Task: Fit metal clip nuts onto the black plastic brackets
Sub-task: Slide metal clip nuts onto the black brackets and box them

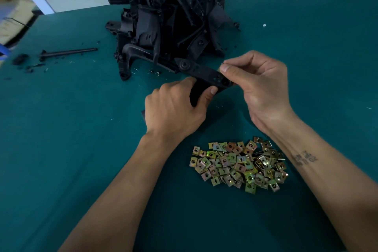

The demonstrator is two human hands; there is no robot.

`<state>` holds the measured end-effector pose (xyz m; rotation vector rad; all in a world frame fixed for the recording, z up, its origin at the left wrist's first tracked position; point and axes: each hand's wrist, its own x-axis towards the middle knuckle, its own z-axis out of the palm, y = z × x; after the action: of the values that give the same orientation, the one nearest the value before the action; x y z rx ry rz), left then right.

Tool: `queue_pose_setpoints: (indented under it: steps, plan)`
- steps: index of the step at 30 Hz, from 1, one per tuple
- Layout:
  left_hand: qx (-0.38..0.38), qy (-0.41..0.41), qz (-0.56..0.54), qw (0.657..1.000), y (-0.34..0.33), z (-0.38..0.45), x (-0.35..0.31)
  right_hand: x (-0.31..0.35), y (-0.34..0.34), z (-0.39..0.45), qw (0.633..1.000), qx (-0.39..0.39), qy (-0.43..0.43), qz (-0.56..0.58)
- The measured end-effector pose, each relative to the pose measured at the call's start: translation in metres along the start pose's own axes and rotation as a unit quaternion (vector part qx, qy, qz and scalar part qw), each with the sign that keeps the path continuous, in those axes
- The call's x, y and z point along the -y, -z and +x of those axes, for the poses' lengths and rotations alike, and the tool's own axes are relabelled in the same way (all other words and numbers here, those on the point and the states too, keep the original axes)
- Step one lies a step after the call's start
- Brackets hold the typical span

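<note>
Head view shows the work apparently early on; a big heap of black brackets (169, 18) waits at upper centre on the green table (61, 149), and a full pile of clip nuts (239, 164) lies at lower centre right, between the forearms; left hand (176, 108) grips one bracket (204, 74) mid-frame; right hand (259, 86) pinches a clip nut (221, 66) at that bracket's right end, not visibly seated yet.
</note>
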<state>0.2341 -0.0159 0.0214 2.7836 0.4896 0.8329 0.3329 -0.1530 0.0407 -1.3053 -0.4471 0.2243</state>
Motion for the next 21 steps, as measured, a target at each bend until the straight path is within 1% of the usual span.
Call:
queue_pose_setpoints:
  steps: [5,11,15,21]
  plan:
    - [-0.012,0.001,0.004,1.0,0.0,-0.001,0.0,-0.003,-0.001,0.0,1.0,-0.004,0.009,-0.024]
    - [-0.022,-0.005,0.0,1.0,0.0,-0.002,-0.001,-0.002,0.004,0.005,0.999,0.018,0.006,-0.032]
    - [-0.025,-0.009,-0.004,1.0,0.0,-0.002,-0.001,0.0,0.008,0.006,0.999,0.034,-0.002,-0.025]
    - [-0.016,-0.006,-0.015,1.0,0.0,-0.003,-0.002,-0.001,0.008,0.006,0.998,0.054,0.015,-0.007]
